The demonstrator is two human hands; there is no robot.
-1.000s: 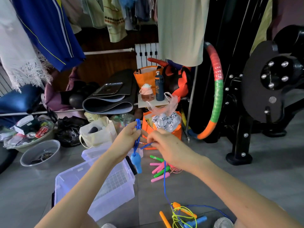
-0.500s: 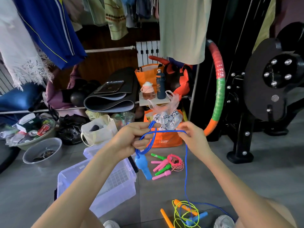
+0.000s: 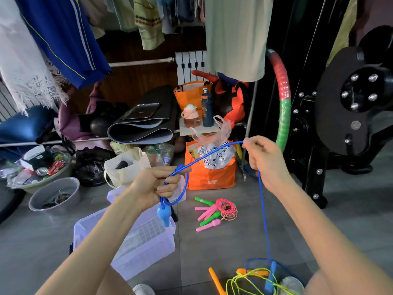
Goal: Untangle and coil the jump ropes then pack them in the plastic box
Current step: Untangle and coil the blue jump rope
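Blue jump rope (image 3: pixel 213 152): span between hands lengthened since a second ago, right hand (image 3: pixel 264 165) drawn out rightward from left hand (image 3: pixel 153 186).
- Fresh loop judged measured out; coiling part done.
- Gathered loops gripped in curled left hand, blue handle (image 3: pixel 163 215) hung beneath.
- Rope pinched by right hand fingers.
- Tail trailed to floor (image 3: pixel 234 241); far handle (image 3: pixel 272 273) lodged among yellow-green rope (image 3: pixel 244 281).
- Plastic box (image 3: pixel 136 250) set below left hand.

Dark blue bottle (image 3: pixel 207 110), 12 o'clock: pale lettering, only "KS" and "OL" partly readable.
Orange bag (image 3: pixel 210 177), centre: small white print, too blurred to read.
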